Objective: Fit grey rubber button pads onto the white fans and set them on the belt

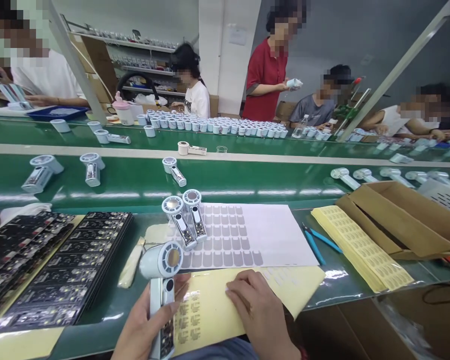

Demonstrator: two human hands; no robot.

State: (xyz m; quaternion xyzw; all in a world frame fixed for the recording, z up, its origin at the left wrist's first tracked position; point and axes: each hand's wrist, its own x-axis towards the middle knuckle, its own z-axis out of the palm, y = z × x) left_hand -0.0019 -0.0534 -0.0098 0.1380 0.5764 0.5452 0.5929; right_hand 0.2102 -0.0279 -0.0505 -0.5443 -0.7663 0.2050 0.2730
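A light-blue handheld fan is held upright, its round head at the top and circuitry exposed along its open handle. Beneath and beside it, a yellow sticker sheet is spread, printed with small dark labels.

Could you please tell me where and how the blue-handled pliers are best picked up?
I'd grip the pliers by both blue handles, coming from above and the near side with the right hand. They lie flat just right of the white sheet, jaws pointing away and handles splayed towards you, so the fingers should be able to close around both.
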